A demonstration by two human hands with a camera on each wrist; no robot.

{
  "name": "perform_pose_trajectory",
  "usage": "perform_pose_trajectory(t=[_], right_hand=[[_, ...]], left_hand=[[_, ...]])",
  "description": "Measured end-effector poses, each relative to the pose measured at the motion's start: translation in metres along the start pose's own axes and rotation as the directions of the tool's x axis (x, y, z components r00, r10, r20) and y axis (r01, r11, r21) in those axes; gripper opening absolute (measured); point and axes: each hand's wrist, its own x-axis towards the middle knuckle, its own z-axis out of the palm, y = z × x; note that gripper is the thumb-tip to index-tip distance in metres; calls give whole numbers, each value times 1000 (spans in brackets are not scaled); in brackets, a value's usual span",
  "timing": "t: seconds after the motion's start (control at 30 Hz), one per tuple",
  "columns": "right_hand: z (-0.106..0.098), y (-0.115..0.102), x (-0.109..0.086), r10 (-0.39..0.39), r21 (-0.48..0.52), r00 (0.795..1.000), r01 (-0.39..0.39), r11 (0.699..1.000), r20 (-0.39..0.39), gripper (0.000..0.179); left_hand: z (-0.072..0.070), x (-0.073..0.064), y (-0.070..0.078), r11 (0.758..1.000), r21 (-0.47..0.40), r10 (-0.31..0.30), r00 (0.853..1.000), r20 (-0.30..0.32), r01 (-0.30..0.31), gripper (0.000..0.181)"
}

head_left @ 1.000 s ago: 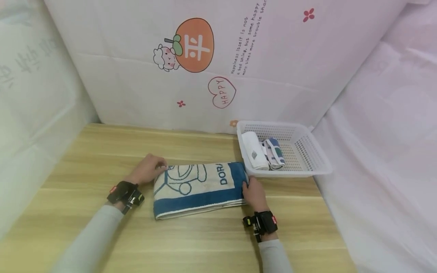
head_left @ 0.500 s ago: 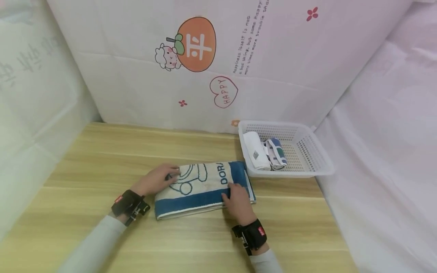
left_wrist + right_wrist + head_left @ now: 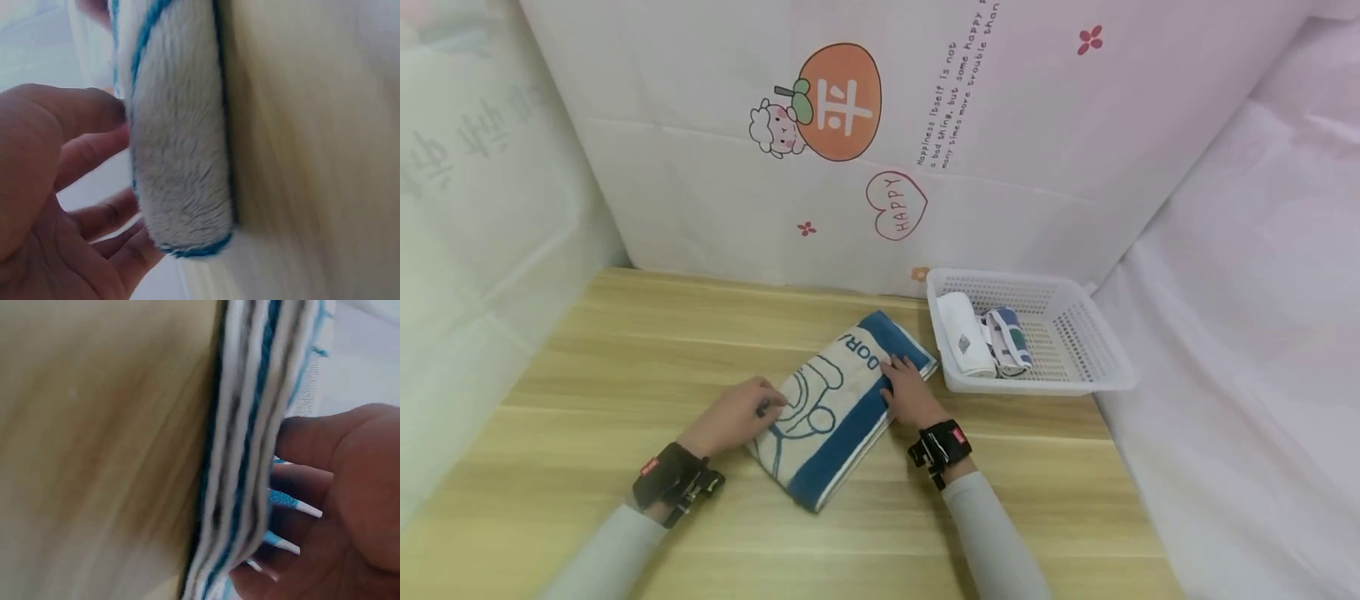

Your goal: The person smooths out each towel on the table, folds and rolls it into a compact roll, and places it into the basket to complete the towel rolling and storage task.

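A folded towel (image 3: 842, 400), cream with blue borders and blue line drawing, lies at a slant on the wooden table. My left hand (image 3: 741, 417) touches its left end, fingertips on the top face. On the towel's near right side rests my right hand (image 3: 912, 393), fingers spread over the blue border. In the left wrist view, the thumb (image 3: 94, 112) and fingers lie against the towel's top beside a rounded fold (image 3: 181, 144). Several stacked layers (image 3: 250, 437) show at the edge in the right wrist view, with the right fingers (image 3: 300, 487) on the top face.
A white plastic basket (image 3: 1112, 375) stands at the back right, close to the towel's far end. In it lie a rolled white towel (image 3: 964, 337) and a rolled blue-patterned towel (image 3: 1011, 342). Printed white sheets (image 3: 715, 208) rise behind and on both sides of the table (image 3: 670, 312).
The towel has turned counterclockwise, its right end swinging away from me and its left end coming nearer. My right hand has slid from its right end onto the near border.
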Motion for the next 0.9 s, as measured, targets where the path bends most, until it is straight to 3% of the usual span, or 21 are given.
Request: perform_pose_trajectory(t=[0.1,0.2,0.37,0.47,0.67,0.77,0.9], right_hand=[[-3,-19,-8,48,-26,998,-49,998,-36,40],[-2,-43,-23,70,36,997,-71,997,13,32],[7,-63,-33,39,60,994,-45,997,100,47],[8,-60,-28,36,50,994,-41,998,101,55],[5,-40,-17,-35,107,986,18,994,160,61],[6,-31,-10,-64,148,983,38,988,173,62],[6,-23,-1,-84,171,982,55,984,167,62]], left_hand=[[4,-4,8,1000,0,-2,1000,3,2,24],[9,-5,14,1000,-13,11,1000,-6,-11,23],[14,-5,20,998,-35,58,998,-4,-58,19],[15,-7,23,995,-25,98,995,12,-98,22],[15,-11,33,979,53,199,980,-13,-198,22],[18,-15,41,970,4,241,969,45,-242,19],[26,-20,50,966,-40,259,960,106,-256,24]])
